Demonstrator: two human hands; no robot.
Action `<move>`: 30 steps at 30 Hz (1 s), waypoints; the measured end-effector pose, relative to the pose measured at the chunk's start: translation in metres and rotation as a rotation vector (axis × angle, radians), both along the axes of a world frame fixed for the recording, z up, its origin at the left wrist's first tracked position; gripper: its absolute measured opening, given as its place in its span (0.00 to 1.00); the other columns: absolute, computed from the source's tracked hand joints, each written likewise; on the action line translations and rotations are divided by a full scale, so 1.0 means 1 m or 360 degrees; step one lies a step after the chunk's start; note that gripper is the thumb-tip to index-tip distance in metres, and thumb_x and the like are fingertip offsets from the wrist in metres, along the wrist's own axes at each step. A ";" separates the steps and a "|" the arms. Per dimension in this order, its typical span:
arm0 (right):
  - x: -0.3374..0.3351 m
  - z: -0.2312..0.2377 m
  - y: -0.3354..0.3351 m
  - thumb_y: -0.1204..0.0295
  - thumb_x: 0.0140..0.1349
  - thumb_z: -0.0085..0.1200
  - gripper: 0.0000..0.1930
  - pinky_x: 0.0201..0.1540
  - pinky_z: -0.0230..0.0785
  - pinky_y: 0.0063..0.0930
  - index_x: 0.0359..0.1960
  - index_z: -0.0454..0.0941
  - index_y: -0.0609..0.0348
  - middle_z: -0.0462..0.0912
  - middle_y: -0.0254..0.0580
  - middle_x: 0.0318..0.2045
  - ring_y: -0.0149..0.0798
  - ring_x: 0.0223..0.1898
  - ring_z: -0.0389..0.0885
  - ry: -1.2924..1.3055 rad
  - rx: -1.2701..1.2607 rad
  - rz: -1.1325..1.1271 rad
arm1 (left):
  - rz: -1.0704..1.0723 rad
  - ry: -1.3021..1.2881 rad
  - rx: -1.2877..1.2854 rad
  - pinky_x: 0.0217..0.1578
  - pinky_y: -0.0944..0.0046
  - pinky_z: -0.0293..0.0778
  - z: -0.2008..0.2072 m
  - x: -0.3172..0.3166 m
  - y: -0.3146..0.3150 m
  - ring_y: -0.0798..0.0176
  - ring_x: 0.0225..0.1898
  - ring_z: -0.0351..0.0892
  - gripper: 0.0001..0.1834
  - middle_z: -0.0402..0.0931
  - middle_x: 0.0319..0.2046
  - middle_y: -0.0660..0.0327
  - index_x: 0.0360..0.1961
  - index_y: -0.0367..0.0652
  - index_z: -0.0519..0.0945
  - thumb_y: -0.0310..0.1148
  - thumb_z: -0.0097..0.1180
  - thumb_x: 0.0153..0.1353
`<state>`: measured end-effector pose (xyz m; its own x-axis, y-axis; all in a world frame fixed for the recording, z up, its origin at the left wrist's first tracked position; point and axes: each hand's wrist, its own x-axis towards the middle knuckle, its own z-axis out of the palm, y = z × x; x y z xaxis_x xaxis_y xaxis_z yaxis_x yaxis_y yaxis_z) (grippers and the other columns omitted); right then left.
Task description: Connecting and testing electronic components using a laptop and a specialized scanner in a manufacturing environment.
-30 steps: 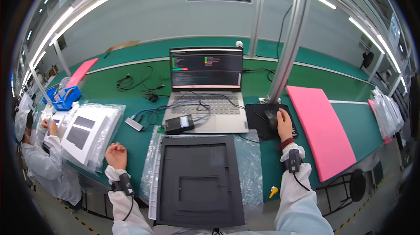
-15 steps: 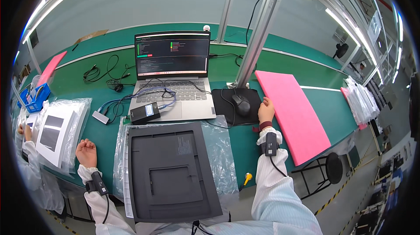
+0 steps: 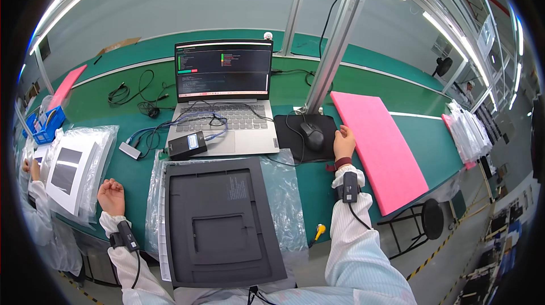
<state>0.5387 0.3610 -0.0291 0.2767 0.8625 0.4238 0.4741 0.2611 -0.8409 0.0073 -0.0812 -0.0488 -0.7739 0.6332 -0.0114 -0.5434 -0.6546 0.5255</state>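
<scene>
Head view: the right hand (image 3: pixel 344 141) is laid flat and open on the near edge of a pink foam sheet (image 3: pixel 379 146), nothing being grasped, with a black mouse (image 3: pixel 313 135) on its dark pad (image 3: pixel 295 131) just to its left. The left hand (image 3: pixel 111 196) is curled into a loose fist and rested on the green counter (image 3: pixel 136 175), empty. Between the two hands a dark grey panel (image 3: pixel 221 221) is seen lying on a clear plastic bag (image 3: pixel 284 203). Just left of the left hand, a white-framed part (image 3: pixel 69 170) is held inside another clear bag (image 3: pixel 96 157). Beyond the panel, an open laptop (image 3: pixel 224 98) is set, a small black device (image 3: pixel 187 145) resting on it.
</scene>
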 end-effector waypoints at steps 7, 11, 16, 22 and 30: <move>-0.001 0.001 -0.002 0.72 0.51 0.53 0.14 0.44 0.69 0.34 0.40 0.77 0.62 0.79 0.48 0.38 0.44 0.39 0.78 -0.0005 0.0010 -0.0002 | 0.0001 -0.0042 0.0002 0.34 0.67 0.67 0.000 0.002 0.002 0.68 0.26 0.65 0.05 0.64 0.27 0.61 0.27 0.41 0.64 0.19 0.45 0.52; -0.001 0.000 -0.001 0.72 0.51 0.53 0.13 0.43 0.70 0.35 0.40 0.77 0.62 0.79 0.48 0.38 0.44 0.38 0.78 -0.0064 0.0020 -0.0027 | 0.0018 -0.0002 -0.0031 0.34 0.67 0.67 0.000 0.001 0.000 0.68 0.26 0.65 0.06 0.64 0.26 0.61 0.26 0.41 0.63 0.19 0.45 0.53; -0.003 0.004 -0.004 0.71 0.51 0.53 0.13 0.43 0.69 0.35 0.39 0.77 0.62 0.79 0.48 0.38 0.44 0.38 0.78 -0.0040 0.0020 -0.0008 | -0.0053 0.0026 0.0021 0.34 0.67 0.66 -0.006 -0.006 -0.002 0.68 0.27 0.66 0.06 0.65 0.27 0.61 0.26 0.42 0.63 0.20 0.45 0.53; -0.002 0.010 -0.011 0.71 0.51 0.53 0.14 0.42 0.67 0.38 0.40 0.74 0.60 0.78 0.46 0.35 0.48 0.37 0.75 -0.0404 0.0257 -0.0323 | -0.0031 0.0014 0.0006 0.35 0.67 0.66 -0.004 -0.003 0.001 0.68 0.26 0.66 0.05 0.65 0.27 0.61 0.26 0.42 0.64 0.20 0.45 0.54; 0.000 0.023 -0.017 0.59 0.55 0.50 0.15 0.40 0.67 0.44 0.28 0.78 0.60 0.80 0.52 0.30 0.53 0.36 0.78 -0.0437 -0.0332 -0.0184 | -0.0001 0.0007 -0.0030 0.34 0.67 0.65 0.000 0.002 0.001 0.69 0.26 0.65 0.06 0.63 0.25 0.63 0.25 0.42 0.63 0.20 0.45 0.53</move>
